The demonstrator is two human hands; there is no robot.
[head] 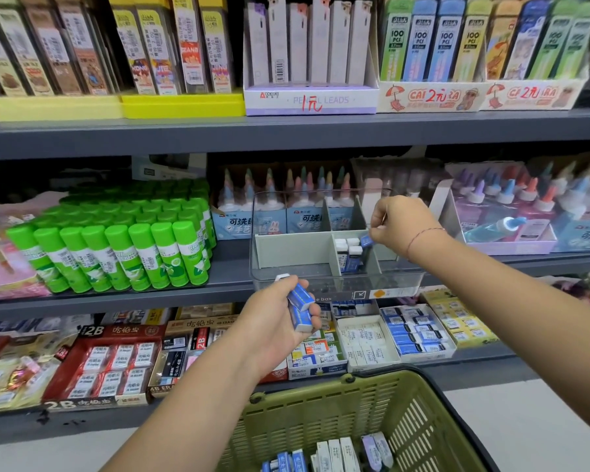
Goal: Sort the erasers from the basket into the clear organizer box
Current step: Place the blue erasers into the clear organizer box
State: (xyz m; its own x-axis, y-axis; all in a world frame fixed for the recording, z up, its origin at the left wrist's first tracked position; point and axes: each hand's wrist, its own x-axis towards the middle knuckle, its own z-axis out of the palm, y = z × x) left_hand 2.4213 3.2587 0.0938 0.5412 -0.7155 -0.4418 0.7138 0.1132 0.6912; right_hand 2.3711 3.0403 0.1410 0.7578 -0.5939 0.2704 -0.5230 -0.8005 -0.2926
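Head view, person at a stationery shelf. The organizer point(334, 284), a clear box with grey dividers, stands on the middle shelf point(229, 267); its narrow centre compartment already holds upright blue-sleeved erasers point(349, 253), white ends up. The right hand point(402, 226) is over the box's right side, fingers pinched narrowly on one blue eraser point(366, 240), which lies just right of and slightly above the stacked group, its long axis tilted, lower end pointing left and down toward that compartment. The left hand point(276, 318) is in front of the box, below its front wall, curled around several blue erasers point(300, 308) whose long axes run diagonally; exactly how many cannot be told. The basket point(321, 403), green and slotted, sits lowest in view, well apart from the box, with more erasers point(338, 454) on its floor, blue and white among them. Judgement: the placing step belongs to the right hand, clearly the nearer; the eraser needs a short travel leftward and down, turned upright to match its neighbours, the divider on the right being the likely snag.
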